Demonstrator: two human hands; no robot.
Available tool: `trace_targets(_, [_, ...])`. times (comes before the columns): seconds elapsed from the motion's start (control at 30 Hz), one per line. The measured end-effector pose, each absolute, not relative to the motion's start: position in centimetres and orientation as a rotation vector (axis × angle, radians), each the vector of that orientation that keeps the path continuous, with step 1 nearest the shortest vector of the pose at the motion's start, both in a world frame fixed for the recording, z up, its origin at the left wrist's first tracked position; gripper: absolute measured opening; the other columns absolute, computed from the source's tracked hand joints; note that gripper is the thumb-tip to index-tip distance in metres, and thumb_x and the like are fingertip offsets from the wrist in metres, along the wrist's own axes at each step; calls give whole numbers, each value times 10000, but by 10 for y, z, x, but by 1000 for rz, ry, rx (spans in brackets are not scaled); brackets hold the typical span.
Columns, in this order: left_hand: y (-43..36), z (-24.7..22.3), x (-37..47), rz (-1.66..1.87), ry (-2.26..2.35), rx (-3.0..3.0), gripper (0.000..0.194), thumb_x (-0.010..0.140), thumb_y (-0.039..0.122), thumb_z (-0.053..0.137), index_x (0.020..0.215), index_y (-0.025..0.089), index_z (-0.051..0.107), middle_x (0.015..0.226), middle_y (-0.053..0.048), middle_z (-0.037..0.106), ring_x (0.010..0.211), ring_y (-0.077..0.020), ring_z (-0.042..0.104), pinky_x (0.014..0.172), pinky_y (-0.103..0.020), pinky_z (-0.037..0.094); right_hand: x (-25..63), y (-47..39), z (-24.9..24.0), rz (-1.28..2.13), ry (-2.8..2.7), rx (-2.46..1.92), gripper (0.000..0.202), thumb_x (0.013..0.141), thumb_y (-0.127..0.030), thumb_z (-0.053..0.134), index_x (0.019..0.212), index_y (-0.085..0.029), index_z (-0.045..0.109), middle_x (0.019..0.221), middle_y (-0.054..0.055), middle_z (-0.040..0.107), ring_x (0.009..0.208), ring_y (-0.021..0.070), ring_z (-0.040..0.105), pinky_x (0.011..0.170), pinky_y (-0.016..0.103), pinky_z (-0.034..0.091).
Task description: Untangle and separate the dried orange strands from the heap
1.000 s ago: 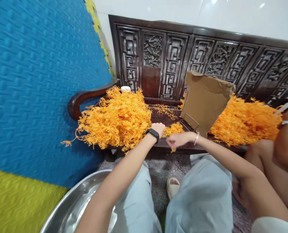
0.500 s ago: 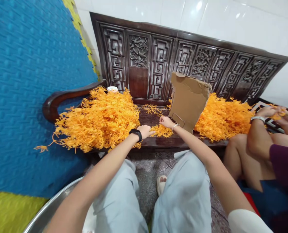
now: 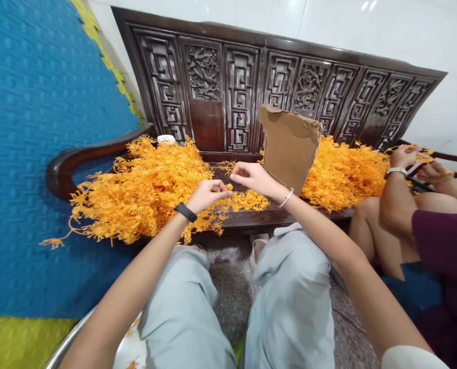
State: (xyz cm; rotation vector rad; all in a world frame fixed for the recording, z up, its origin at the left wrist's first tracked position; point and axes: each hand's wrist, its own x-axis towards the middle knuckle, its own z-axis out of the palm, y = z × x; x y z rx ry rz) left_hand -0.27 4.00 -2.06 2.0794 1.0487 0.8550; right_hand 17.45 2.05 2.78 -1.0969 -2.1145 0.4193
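Note:
My left hand point(image 3: 208, 195), with a black band on the wrist, is closed above the bench's front half, thumb and fingers pressed together. A bit of orange shows by its fingertips, but whether it is gripped cannot be made out. My right hand point(image 3: 252, 178), with a pale bracelet, is raised beside it with fingers pinched; what they hold is too small to see. Beneath the hands lies a small heap of orange frilly strands point(image 3: 251, 200). A large pile of the same strands point(image 3: 151, 189) is left of my left hand. Right of my right hand stands a torn cardboard sheet point(image 3: 290, 143).
The dark wooden bench point(image 3: 243, 220) has a carved back point(image 3: 209, 125) and a curved armrest point(image 3: 61, 171). Another orange pile point(image 3: 347, 171) sits behind the cardboard. At right, another person's hands point(image 3: 420, 164) hold orange strands. A metal basin point(image 3: 68, 341) is low on the left.
Both my hands have risen off the small heap and come closer together, moving left in view. The camera view has shifted slightly. The other person's hands have lifted a little.

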Motion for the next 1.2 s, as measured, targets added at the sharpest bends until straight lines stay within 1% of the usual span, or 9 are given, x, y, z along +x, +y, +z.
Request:
trace_targets(0.13, [36, -16, 0, 992, 1054, 1990, 358, 605, 433, 677, 561, 148, 464, 462, 78, 313, 469, -56, 262, 478, -211, 204, 169, 19, 13, 511, -2021, -1037, 230, 787, -360, 564, 787, -130, 563, 709, 2, 560, 616, 87, 471, 568, 211, 363])
trace_targets(0.27, [38, -21, 1, 958, 1074, 1971, 345, 587, 420, 683, 552, 140, 484, 468, 78, 319, 481, -56, 264, 488, -211, 210, 170, 35, -8, 808, -2023, -1001, 344, 666, -399, 697, 850, -126, 600, 716, 3, 593, 632, 95, 514, 570, 210, 391])
trace_targets(0.37, [39, -25, 2, 884, 1106, 1982, 339, 552, 397, 714, 547, 137, 496, 463, 83, 324, 481, -57, 273, 488, -210, 208, 174, 46, -18, 1008, -2051, -929, 309, 673, -391, 695, 810, -120, 642, 672, 5, 612, 601, 96, 525, 570, 221, 403])
trace_targets(0.5, [43, -26, 5, 872, 1143, 1949, 332, 577, 415, 705, 613, 137, 528, 467, 84, 340, 477, -62, 279, 485, -210, 214, 182, 54, -25, 1096, -1925, -905, 220, 672, -307, 703, 774, -115, 669, 736, 31, 660, 665, 117, 582, 647, 247, 449])
trace_targets(0.67, [51, -28, 8, 834, 1064, 1990, 318, 715, 439, 591, 718, 122, 607, 533, 40, 464, 506, -81, 368, 516, -224, 282, 188, 53, -32, 1135, -1721, -923, 204, 710, -300, 669, 814, -125, 685, 749, 29, 672, 673, 113, 581, 668, 250, 456])
trace_targets(0.77, [51, -29, 10, 827, 977, 2001, 305, 758, 414, 543, 785, 125, 635, 674, -7, 595, 601, -112, 483, 594, -245, 366, 190, 51, -33, 1123, -1695, -922, 216, 719, -309, 663, 839, -132, 693, 769, 30, 679, 691, 115, 586, 674, 247, 454])
trace_targets(0.87, [49, -27, 9, 852, 940, 1992, 307, 775, 406, 517, 847, 130, 631, 800, -30, 644, 702, -138, 542, 669, -260, 408, 191, 51, -33, 1108, -1681, -916, 211, 686, -300, 695, 815, -134, 694, 783, 35, 684, 718, 124, 602, 702, 257, 462])
trace_targets(1.03, [46, -24, 2, 808, 978, 2045, 286, 772, 403, 512, 794, 136, 614, 696, 2, 594, 632, -118, 502, 624, -245, 393, 188, 53, -36, 1163, -1701, -904, 227, 628, -296, 740, 763, -132, 659, 727, 17, 658, 668, 109, 586, 670, 254, 462])
trace_targets(1.2, [41, -18, -5, 742, 983, 2103, 293, 818, 399, 446, 757, 148, 585, 493, 57, 395, 505, -94, 380, 523, -222, 318, 182, 50, -33, 1125, -1806, -867, 238, 682, -329, 699, 792, -130, 631, 745, 11, 631, 671, 95, 561, 663, 244, 448])
